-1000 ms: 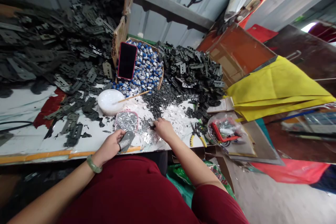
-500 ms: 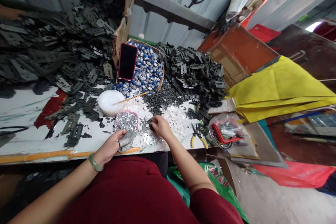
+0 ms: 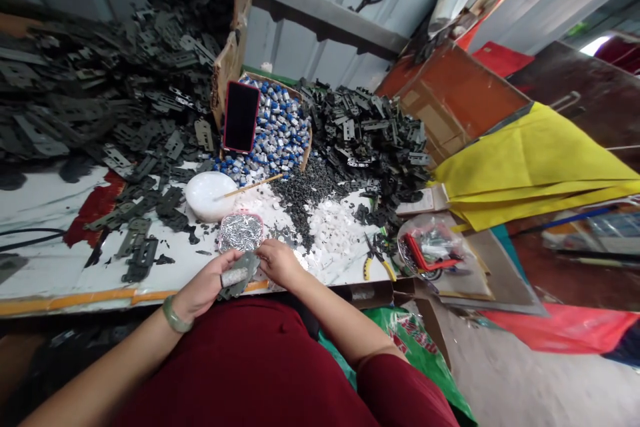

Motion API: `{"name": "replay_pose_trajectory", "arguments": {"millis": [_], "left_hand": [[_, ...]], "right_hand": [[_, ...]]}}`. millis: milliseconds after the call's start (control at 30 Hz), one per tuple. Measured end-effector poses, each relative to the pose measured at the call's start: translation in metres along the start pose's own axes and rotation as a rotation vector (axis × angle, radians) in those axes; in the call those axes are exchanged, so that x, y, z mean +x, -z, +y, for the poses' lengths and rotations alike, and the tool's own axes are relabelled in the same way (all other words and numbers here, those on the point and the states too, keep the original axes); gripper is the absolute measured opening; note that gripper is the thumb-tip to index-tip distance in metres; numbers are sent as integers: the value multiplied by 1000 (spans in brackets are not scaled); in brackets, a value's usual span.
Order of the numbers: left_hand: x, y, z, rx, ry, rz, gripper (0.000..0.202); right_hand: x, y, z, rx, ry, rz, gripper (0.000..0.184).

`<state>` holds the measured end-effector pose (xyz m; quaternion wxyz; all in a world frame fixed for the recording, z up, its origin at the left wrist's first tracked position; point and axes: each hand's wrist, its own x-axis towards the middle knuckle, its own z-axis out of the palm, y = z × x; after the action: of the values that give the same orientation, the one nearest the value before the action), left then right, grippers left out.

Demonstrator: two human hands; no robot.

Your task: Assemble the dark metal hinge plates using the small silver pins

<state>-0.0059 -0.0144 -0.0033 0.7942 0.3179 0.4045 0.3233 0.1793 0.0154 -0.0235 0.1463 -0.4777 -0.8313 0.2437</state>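
My left hand (image 3: 205, 285) is closed around a flat dark grey part (image 3: 245, 273), held just above the table's front edge. A pale cylindrical piece (image 3: 234, 276) shows against that part by my fingers. At the part's right end, the fingertips of my right hand (image 3: 281, 265) are pinched together. What they grip, if anything, is too small to make out. Right behind both hands sits a pink-rimmed tray filled with small silver pins (image 3: 241, 230). A white bowl (image 3: 207, 195) with a thin wooden stick (image 3: 255, 184) across its rim stands behind the tray.
Dark grey parts (image 3: 115, 93) are heaped at the left, with another heap (image 3: 365, 133) at back right. Blue-and-silver pieces (image 3: 283, 127) lie behind a phone (image 3: 241, 117). Small black pieces (image 3: 305, 193), white discs (image 3: 333, 227) and yellow-handled pliers (image 3: 377, 260) lie on the right.
My right hand has moved left from the small pieces on the table to the grey part. My left hand has turned that part, and the pale cylindrical piece now shows.
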Motion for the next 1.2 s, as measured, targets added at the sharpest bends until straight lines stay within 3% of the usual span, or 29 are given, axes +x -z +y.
{"name": "replay_pose_trajectory", "arguments": {"millis": [167,267,367,433,533,633,767,833,933,1067,1133,1200], "left_hand": [[7,-6,-3,178,-93,69,30],[11,-3,-8,292,-139,102,25],[13,3,-15,414,-174,156,16],[12,5,-17,458,-189,198,14],[11,4,-14,383,-174,172,15],[10,0,-6,241,-93,140,20],[9,-3,-2,43,-4,192,27],[10,-3,-5,-26,14,181,28],[14,-2,-10,-76,7,201,28],[20,-2,-11,-138,-32,188,25],[22,-2,-8,-162,-44,160,26],[21,-2,-6,-111,-74,144,29]], "right_hand": [[-1,16,-4,314,-168,78,9],[-1,20,-15,438,-72,108,10],[0,13,-27,234,30,159,11],[0,4,-29,151,17,176,10],[2,-2,-18,263,-87,157,9],[4,6,6,265,-230,81,12],[6,26,38,-269,-360,38,15],[6,31,46,-451,-337,-36,17],[6,27,46,-489,-275,-53,21],[4,13,24,-249,-65,106,23],[2,6,10,-117,78,140,22],[0,0,0,-24,121,137,22]]}}
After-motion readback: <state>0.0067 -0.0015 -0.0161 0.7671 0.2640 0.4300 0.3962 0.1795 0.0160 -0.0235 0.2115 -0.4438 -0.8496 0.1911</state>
